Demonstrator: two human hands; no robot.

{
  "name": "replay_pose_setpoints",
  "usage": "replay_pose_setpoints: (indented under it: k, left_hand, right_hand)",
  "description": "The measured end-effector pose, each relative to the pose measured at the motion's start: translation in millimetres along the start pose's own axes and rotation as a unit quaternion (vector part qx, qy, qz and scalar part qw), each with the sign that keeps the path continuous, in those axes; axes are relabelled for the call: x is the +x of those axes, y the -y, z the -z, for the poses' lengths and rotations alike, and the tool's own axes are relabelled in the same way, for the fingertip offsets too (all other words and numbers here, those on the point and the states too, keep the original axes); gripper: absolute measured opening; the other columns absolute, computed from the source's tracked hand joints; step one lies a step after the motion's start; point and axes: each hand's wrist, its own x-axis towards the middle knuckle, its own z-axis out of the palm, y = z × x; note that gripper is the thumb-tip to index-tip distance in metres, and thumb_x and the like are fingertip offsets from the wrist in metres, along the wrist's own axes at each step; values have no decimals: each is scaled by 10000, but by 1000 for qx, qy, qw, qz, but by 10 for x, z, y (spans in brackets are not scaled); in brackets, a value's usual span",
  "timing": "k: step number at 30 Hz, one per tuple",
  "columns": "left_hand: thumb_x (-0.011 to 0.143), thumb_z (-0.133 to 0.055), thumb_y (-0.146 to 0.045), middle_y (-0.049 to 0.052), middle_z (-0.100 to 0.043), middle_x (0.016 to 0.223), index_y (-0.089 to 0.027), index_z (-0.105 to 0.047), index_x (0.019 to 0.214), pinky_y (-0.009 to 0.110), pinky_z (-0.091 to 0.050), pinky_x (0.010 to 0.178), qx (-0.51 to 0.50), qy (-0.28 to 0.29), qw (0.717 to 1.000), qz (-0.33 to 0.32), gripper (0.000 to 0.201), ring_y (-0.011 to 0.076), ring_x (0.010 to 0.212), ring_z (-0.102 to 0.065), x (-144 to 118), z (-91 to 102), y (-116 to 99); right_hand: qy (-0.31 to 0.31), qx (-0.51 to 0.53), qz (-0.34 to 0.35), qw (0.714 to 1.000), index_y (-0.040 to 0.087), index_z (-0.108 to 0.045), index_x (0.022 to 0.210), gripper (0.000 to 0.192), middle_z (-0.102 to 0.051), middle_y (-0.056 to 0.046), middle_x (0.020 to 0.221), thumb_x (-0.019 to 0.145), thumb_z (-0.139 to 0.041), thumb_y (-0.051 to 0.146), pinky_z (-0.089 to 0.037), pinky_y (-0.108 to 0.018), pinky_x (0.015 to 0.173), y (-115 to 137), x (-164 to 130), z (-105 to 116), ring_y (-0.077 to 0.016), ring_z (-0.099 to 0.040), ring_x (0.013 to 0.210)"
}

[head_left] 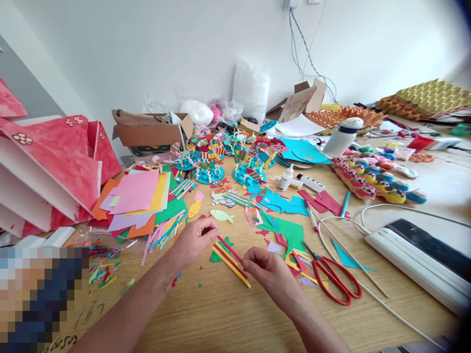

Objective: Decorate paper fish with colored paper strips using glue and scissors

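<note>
My left hand (193, 240) and my right hand (267, 269) rest low on a wooden table (228, 314). Between them lie several thin paper strips (230, 257), red and yellow, running diagonally. The left hand pinches the upper end of the strips with curled fingers. The right hand's fingertips touch the lower end of the strips. A small green paper scrap (217, 256) lies under the strips. A pale green paper fish (222, 214) lies just beyond the left hand.
Red-handled scissors (334, 277) lie right of my right hand. Coloured paper sheets (138, 198) are piled at left, paper craft figures (221, 162) at centre back, glue bottles (287, 177) beside them. A white machine (419, 255) sits at right, red boards (51, 162) at left.
</note>
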Motion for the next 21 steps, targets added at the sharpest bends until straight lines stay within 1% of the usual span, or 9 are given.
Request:
replay_pose_setpoints:
  k: [3, 5, 7, 9, 10, 11, 14, 17, 21]
  left_hand:
    - [759, -425, -303, -57, -329, 553, -160, -418, 599, 194, -276, 516, -13, -11, 1000, -1, 215, 79, 538, -318, -9, 77, 19]
    - [764, -425, -309, -58, -328, 553, -159, -415, 599, 194, -276, 514, -22, -6, 1000, -1, 223, 78, 536, -316, -24, 71, -2]
    - [765, -430, -311, -55, -341, 556, -159, -414, 594, 194, -278, 513, -28, 15, 999, -3, 229, 80, 542, -330, -44, 18, -56]
    - [765, -435, -300, -51, -360, 557, -158, -422, 590, 193, -280, 510, -27, 40, 999, -9, 226, 83, 550, -348, -65, -62, -125]
    - [765, -438, -290, -49, -375, 560, -158, -431, 590, 193, -283, 511, -23, 48, 999, -14, 219, 84, 554, -359, -73, -103, -157]
    - [763, -442, -278, -46, -393, 566, -156, -442, 591, 193, -287, 515, -17, 52, 998, -20, 210, 85, 560, -372, -80, -138, -183]
    - [756, -447, -259, -42, -428, 575, -155, -464, 595, 192, -295, 523, -2, 49, 998, -30, 192, 85, 565, -393, -80, -185, -203]
    - [752, -446, -280, -46, -407, 556, -156, -453, 589, 194, -290, 516, 5, 32, 999, -16, 205, 86, 551, -379, -54, -128, -138]
    - [742, -439, -304, -46, -373, 557, -157, -436, 582, 199, -292, 526, 0, -9, 1000, 0, 217, 91, 557, -352, -9, 15, -13]
  right_hand:
    - [-3, -52, -33, 998, 174, -483, 600, 167, -408, 50, 523, 727, -443, 276, -264, -208, 463, -36, -52, 86, -85, -356, 494]
    - [-36, -78, -33, 996, 177, -483, 609, 157, -435, 40, 540, 727, -437, 270, -297, -218, 489, -3, -69, 136, -97, -387, 514]
    - [-80, -85, 6, 993, 177, -516, 684, 137, -523, 9, 641, 739, -435, 273, -352, -236, 572, 76, -73, 159, -120, -459, 604]
    - [-100, -79, 59, 990, 184, -551, 807, 152, -583, -19, 809, 749, -453, 286, -374, -251, 674, 173, -62, 144, -141, -505, 743]
    - [-92, -75, 76, 990, 190, -560, 843, 167, -590, -22, 849, 747, -470, 293, -373, -251, 695, 217, -52, 123, -146, -509, 782]
    - [-75, -71, 84, 991, 192, -569, 839, 168, -594, -18, 833, 746, -482, 300, -374, -245, 683, 252, -40, 95, -144, -511, 774]
    - [-26, -53, 61, 996, 176, -550, 662, 170, -526, 18, 610, 751, -472, 298, -342, -212, 550, 283, -5, 5, -109, -464, 594]
    - [-15, -45, 31, 998, 170, -502, 589, 197, -447, 40, 533, 745, -462, 283, -292, -200, 487, 207, -8, -31, -87, -395, 519]
    - [7, -87, -1, 996, 169, -522, 611, 181, -476, 36, 544, 741, -455, 276, -290, -201, 486, 44, -76, 42, -90, -410, 528]
